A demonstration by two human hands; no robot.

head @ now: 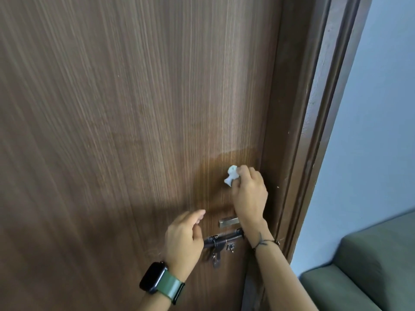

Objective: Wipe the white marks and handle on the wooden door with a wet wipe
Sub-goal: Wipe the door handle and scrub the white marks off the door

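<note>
- Wooden door (125, 122): brown vertical-grain panel fills most of the view. A darker, damp-looking patch lies on its right side above the hardware.
- Door frame (298, 140): dark brown moulding runs along the door's right edge; small pale specks show on it near hand height.
- Wall (381, 104): pale blue, right of the frame.
- Sofa (368, 272): grey-green upholstery, lower right corner, apart from the door.
- Right hand (249, 194): raised against the door inside the damp patch, fingers clenched around the wet wipe. A thin dark cord circles the wrist.
- Left hand (185, 239): relaxed and holding nothing, fingers loosely curled, held in front of the door just left of the bolt; whether it touches the door cannot be told.
- Watch (157, 280): dark face on a green strap, on the left wrist.
- Sliding bolt (224, 240): dark metal latch lying between the two wrists, a hasp hanging below it.
- Handle (229, 221): small metal piece just above the bolt, partly hidden by the right wrist.
- Wet wipe (231, 175): white, crumpled into a wad, protruding left of the right fingertips and pressed to the door above the handle.
- No containers are visible.
</note>
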